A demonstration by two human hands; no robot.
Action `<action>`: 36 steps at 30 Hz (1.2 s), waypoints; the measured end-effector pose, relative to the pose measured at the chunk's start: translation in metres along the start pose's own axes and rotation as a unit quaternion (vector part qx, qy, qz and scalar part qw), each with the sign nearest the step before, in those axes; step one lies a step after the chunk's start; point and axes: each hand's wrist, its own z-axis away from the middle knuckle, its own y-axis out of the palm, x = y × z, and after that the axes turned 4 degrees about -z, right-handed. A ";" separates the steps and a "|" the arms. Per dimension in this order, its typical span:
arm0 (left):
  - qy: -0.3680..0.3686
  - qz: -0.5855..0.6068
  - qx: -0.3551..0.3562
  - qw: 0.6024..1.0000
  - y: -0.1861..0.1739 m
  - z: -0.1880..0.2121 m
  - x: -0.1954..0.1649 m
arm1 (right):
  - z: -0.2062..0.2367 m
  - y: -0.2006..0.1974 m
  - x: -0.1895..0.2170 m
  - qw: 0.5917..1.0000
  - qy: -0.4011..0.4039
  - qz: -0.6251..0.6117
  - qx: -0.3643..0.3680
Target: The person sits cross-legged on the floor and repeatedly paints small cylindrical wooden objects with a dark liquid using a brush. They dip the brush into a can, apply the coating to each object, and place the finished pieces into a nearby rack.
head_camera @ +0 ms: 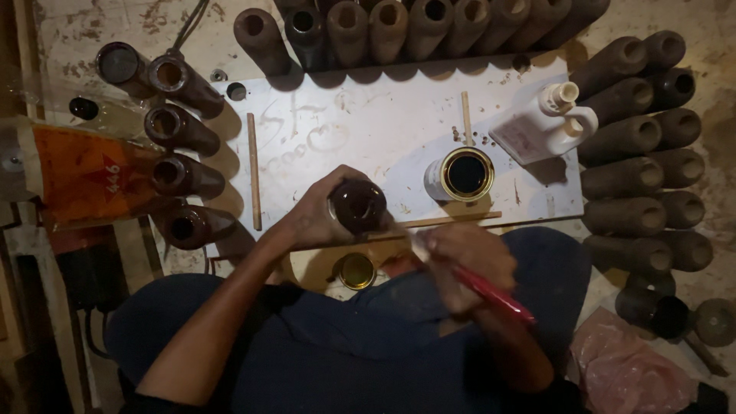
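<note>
My left hand (318,215) grips a dark glossy brown vessel (359,205), held over my lap at the near edge of a white board (368,123). My right hand (460,264) holds a brush with a red handle (494,295); its tip touches the vessel's right side. An open tin of dark liquid (464,175) stands on the board just beyond my right hand. A round gold lid (355,271) lies below the vessel, between my knees.
Rows of brown clay vessels ring the board: along the top (391,27), at the right (644,146) and glossy darker ones at the left (180,176). A white plastic bottle (563,123), thin wooden sticks (254,170), an orange packet (84,172) and a pink bag (625,368) lie around.
</note>
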 end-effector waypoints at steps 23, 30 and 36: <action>0.073 -0.196 -0.113 0.971 -0.004 0.002 -0.009 | 0.003 0.037 -0.016 0.961 -0.010 0.231 0.152; 0.035 -0.186 -0.107 0.976 -0.013 0.003 -0.009 | -0.005 0.007 -0.006 0.971 -0.036 0.114 0.205; -0.123 -0.150 -0.008 0.981 -0.009 0.001 -0.006 | -0.006 0.021 -0.013 0.964 0.009 0.209 0.165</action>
